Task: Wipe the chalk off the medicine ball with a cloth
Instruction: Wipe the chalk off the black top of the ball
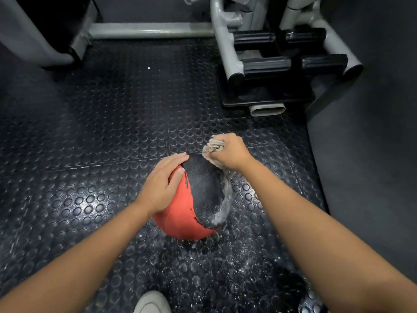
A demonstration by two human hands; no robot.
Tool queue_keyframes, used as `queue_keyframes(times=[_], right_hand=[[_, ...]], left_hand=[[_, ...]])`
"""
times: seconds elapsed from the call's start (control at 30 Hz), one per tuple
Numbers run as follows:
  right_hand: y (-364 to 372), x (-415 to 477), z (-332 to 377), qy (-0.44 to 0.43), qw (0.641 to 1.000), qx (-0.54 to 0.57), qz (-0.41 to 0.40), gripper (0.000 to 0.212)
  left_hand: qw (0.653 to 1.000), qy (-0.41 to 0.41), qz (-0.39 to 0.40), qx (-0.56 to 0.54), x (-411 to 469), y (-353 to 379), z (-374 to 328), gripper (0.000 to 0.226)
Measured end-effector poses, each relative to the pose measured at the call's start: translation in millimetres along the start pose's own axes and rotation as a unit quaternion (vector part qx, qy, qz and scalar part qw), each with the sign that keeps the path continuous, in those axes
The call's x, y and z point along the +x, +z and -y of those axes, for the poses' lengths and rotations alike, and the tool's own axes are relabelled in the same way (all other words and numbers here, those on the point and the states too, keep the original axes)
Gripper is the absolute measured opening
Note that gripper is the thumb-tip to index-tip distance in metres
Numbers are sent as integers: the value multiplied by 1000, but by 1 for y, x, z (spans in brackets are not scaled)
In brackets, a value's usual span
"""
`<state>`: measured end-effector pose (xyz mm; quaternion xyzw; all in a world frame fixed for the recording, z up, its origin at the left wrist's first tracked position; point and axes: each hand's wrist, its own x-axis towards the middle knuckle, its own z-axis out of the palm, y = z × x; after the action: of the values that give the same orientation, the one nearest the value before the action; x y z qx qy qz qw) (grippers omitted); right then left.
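A red and black medicine ball (pixel 194 204) sits on the studded rubber floor in the middle of the view. A band of white chalk (pixel 224 204) runs down its right edge. My left hand (pixel 161 185) rests flat on the ball's upper left side, fingers straight. My right hand (pixel 228 152) grips a bunched beige cloth (pixel 213 146) and holds it against the ball's far top right.
The black studded floor mat (pixel 112 123) carries scattered chalk dust (pixel 225 267) near the ball. A grey gym machine frame with black foot pads (pixel 266 66) stands at the back right. A grey bar (pixel 149 30) crosses the back. A dark panel (pixel 372 143) rises on the right. A white shoe tip (pixel 152 302) is below.
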<state>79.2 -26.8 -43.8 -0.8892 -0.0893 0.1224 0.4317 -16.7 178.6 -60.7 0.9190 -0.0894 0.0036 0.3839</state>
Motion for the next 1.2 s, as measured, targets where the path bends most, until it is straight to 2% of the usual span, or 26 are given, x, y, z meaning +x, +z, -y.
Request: queue_keyframes(times=[0.1, 0.2, 0.3, 0.37, 0.4, 0.5, 0.6, 0.7, 0.8, 0.9, 0.97, 1.03, 1.1, 1.2], right_hand=[[-7, 3, 5, 56, 990, 80, 105, 26], [-18, 6, 13, 65, 978, 76, 185, 37], [-25, 10, 23, 99, 972, 68, 203, 51], [-30, 12, 23, 140, 964, 134, 184, 70], [-33, 13, 20, 157, 955, 188, 168, 70], [-48, 6, 11, 177, 926, 314, 114, 48], [-55, -8, 9, 212, 906, 354, 96, 22], [-44, -10, 20, 225, 914, 320, 103, 11], [-19, -3, 38, 221, 931, 270, 103, 11], [-1, 1, 40, 171, 957, 211, 105, 31], [-2, -1, 36, 148, 962, 170, 155, 48], [-7, -3, 30, 135, 960, 150, 193, 54], [-7, -5, 28, 108, 970, 120, 183, 48], [1, -7, 23, 56, 991, 59, 109, 31]], left_hand=[[997, -8, -18, 79, -6, -5, -4, 59], [985, -61, -15, 159, -7, 0, -20, 63], [977, -124, -27, 170, 0, 9, -33, 55], [975, -142, -29, 170, 2, 10, -33, 51], [975, -143, -22, 166, 2, 8, -30, 50], [983, -125, -4, 132, 2, 0, -15, 50], [991, -101, -11, 82, 0, -10, 0, 57], [996, -78, -16, 47, -6, -17, 11, 49], [997, -62, -20, 41, -12, -17, 13, 50], [998, -48, -17, 36, -13, -13, 13, 51], [998, -44, -17, 32, -13, -13, 15, 50], [998, -45, -18, 29, -12, -14, 15, 49], [998, -45, -15, 27, -11, -14, 15, 47], [998, -49, -16, 27, -7, -14, 12, 44]])
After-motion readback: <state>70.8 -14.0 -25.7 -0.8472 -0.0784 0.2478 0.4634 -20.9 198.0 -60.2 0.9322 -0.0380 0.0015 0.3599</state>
